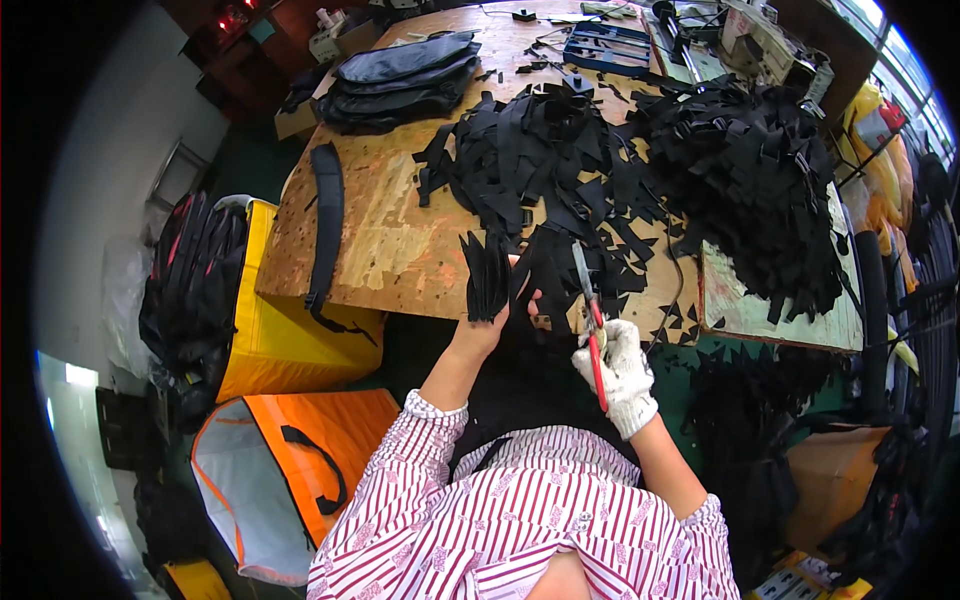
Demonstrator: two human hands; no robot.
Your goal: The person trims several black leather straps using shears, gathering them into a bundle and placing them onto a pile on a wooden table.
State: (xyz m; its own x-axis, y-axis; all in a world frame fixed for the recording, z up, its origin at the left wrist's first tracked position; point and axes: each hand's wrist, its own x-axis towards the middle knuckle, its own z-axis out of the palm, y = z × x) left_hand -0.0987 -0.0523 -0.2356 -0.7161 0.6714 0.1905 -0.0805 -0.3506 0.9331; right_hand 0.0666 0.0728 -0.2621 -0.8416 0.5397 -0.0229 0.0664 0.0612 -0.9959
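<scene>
Bare left hand [488,325] — fingers clamped on a bundle of black strips [486,275] at the wooden table's [390,265] near edge, gloved right hand [618,367] — fingers wrapped around red-handled scissors [594,313]

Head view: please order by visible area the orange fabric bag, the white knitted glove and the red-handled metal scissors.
1. Orange fabric bag
2. White knitted glove
3. Red-handled metal scissors

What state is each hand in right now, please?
Left hand: closed on a bundle of black strips.
Right hand, gloved: closed around red-handled scissors.
</scene>
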